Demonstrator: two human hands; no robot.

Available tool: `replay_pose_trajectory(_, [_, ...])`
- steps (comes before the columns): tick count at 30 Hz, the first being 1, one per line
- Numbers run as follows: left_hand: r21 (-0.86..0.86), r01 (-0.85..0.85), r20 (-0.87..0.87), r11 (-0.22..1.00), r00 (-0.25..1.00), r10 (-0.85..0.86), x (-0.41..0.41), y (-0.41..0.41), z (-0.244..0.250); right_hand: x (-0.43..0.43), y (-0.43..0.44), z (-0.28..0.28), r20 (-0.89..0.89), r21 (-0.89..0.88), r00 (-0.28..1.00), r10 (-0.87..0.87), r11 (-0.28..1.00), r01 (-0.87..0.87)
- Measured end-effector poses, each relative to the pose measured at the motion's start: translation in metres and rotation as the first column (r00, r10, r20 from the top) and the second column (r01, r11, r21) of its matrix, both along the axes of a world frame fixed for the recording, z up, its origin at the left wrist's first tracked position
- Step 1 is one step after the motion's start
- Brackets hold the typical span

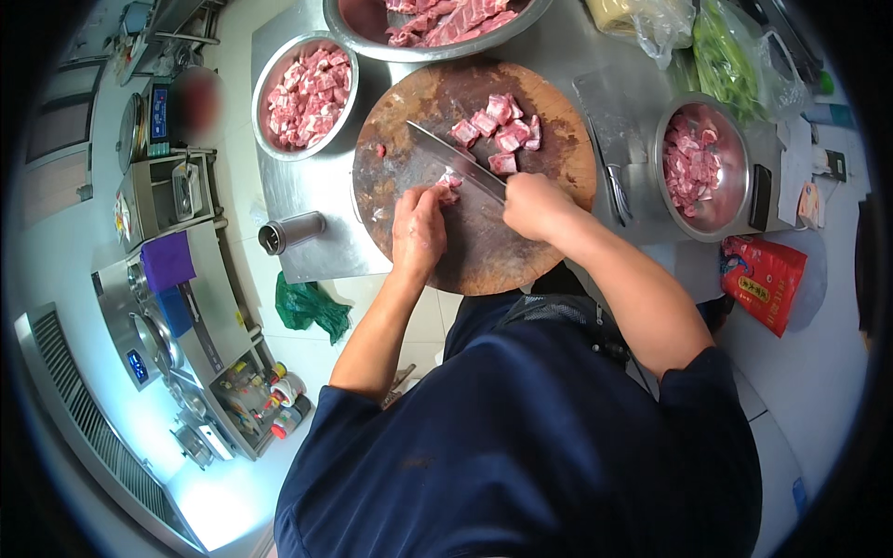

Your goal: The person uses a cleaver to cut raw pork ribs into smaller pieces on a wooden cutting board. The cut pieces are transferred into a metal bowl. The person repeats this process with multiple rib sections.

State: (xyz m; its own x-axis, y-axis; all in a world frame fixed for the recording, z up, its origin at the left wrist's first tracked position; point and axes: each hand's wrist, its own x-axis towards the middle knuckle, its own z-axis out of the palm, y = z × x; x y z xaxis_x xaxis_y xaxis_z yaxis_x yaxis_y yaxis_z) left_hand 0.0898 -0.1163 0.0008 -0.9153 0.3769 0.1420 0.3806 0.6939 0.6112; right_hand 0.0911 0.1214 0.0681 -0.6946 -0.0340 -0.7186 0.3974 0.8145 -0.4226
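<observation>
On a round wooden chopping block, my left hand holds a small piece of raw meat under its fingertips. My right hand is closed around the handle of a cleaver, whose blade points to the upper left and lies just beyond the held piece. Behind the blade sits a loose group of cut raw rib pieces. A tiny red scrap lies near the block's left side. The cleaver's handle is hidden in my right hand.
A steel bowl of cut meat stands at the left, a large basin of ribs behind the block, and another bowl at the right. A second cleaver, a metal cylinder and bagged green vegetables share the steel table.
</observation>
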Motion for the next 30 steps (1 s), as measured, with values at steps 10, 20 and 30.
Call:
replay_pose_trajectory(10, [0.005, -0.393, 0.538, 0.92, 0.776, 0.329, 0.016, 0.014, 0.057, 0.023, 0.026, -0.011, -0.073, 0.029, 0.992, -0.101, 0.994, 0.104])
replay_pose_trajectory(20, [-0.045, -0.038, -0.198, 0.998, 0.98, 0.029, 0.023, 0.023, -0.002, 0.039, 0.019, 0.007, -0.282, -0.028, 0.944, -0.171, 0.985, 0.17])
replay_pose_trajectory(30, [-0.08, 0.02, 0.052, 0.997, 0.999, -0.015, -0.003, 0.013, 0.008, 0.04, -0.02, 0.005, -0.218, -0.01, 0.974, -0.055, 0.998, 0.055])
